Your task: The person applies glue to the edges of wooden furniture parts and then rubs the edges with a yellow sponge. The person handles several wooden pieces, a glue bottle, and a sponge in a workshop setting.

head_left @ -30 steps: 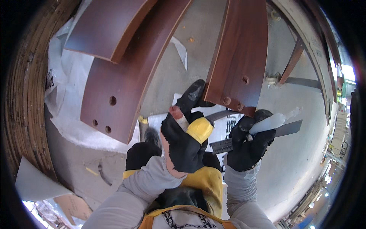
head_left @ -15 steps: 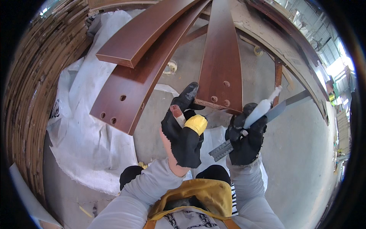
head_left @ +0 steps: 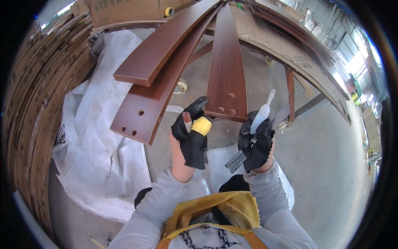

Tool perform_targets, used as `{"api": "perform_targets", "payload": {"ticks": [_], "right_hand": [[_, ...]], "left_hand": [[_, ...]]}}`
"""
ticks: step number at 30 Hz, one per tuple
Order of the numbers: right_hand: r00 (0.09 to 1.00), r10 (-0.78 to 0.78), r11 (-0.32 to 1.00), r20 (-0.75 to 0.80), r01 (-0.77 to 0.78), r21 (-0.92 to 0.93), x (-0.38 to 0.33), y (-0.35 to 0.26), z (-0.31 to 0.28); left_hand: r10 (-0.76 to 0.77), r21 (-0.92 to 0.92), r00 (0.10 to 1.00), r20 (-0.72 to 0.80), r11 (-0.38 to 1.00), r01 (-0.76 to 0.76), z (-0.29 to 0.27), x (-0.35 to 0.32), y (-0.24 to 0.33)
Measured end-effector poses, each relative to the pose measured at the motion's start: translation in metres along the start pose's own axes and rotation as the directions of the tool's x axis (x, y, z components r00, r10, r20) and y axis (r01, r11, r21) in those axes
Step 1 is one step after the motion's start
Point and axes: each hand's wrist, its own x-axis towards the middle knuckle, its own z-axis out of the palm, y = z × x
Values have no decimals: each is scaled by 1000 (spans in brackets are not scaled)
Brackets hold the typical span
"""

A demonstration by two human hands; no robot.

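A worker in black gloves stands over curved, dark-brown wooden boards; the left hand (head_left: pixel 191 135) reaches up to the near end of the middle board (head_left: pixel 226 70), its fingers curled round a small yellow object (head_left: pixel 202 125) (one bare fingertip shows through the torn glove) with the thumb touching the board's drilled edge; the right hand (head_left: pixel 257 143) is closed in a fist around a white squeeze bottle (head_left: pixel 262 114), nozzle pointing up, and a grey ridged tool (head_left: pixel 236 161) that juts down from the palm; two more brown boards (head_left: pixel 159 74) fan out to the left, the lower one showing three holes near its end; crumpled white plastic sheeting (head_left: pixel 95 137) covers the concrete floor (head_left: pixel 323 166) beneath, beside a stack of curved timber (head_left: pixel 37 108) at the left edge.
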Motion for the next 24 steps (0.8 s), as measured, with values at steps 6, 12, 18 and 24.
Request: {"api": "perform_targets", "payload": {"ticks": [6,12,18,24], "right_hand": [[995,-52,998,-81,49,-36,-4,2,8],[988,-41,963,-150,-1,-269,-27,3,7],[994,35,965,-106,-61,-254,-43,-1,5],[994,67,975,-82,-82,-208,-45,6,10]], "left_hand": [[132,173,990,51,975,-139,-9,1,-8],[143,15,968,208,989,-149,-11,-19,-9],[104,270,975,197,950,-155,-10,-13,5],[161,337,945,284,906,-256,-12,-14,8]]}}
